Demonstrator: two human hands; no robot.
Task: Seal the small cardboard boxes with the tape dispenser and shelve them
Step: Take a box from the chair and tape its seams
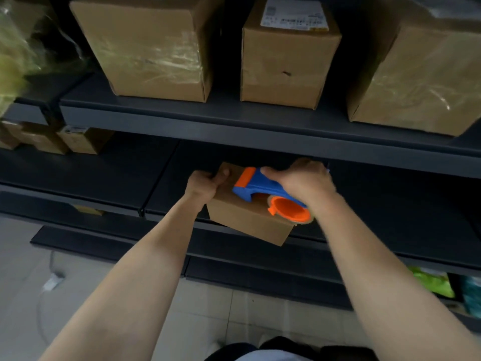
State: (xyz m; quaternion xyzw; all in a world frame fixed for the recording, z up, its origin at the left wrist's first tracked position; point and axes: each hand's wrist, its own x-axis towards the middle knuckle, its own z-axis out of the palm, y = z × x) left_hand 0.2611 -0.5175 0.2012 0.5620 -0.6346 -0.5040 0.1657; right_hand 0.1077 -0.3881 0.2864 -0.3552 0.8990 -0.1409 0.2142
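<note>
- Head view: a small brown cardboard box point(244, 220) sits at the front edge of a dark grey metal shelf point(78, 178). Its near corner sticks out past the edge, toward the person.
- The left hand point(205, 187) holds the far left corner of the box. Its grip is pinching the box: the thumb is on top and the fingers curl round the side.
- A blue and orange plastic tape dispenser point(263, 190) lies on top of the box. Its round orange part is at the near end.
- The right hand point(304, 183) is on the dispenser. Its grip is closed round the blue handle.
- Both bare arms reach forward from the bottom of the view.
- An upper shelf point(234, 118) just above carries three big brown cardboard boxes point(148, 48). The middle one has a white label point(294, 14) on top.
- Some little brown boxes point(78, 140) stand far to the left, well apart from the hands.
- A pale tiled floor point(234, 308) shows below, and a green bag point(432, 281) lies low on the right.
</note>
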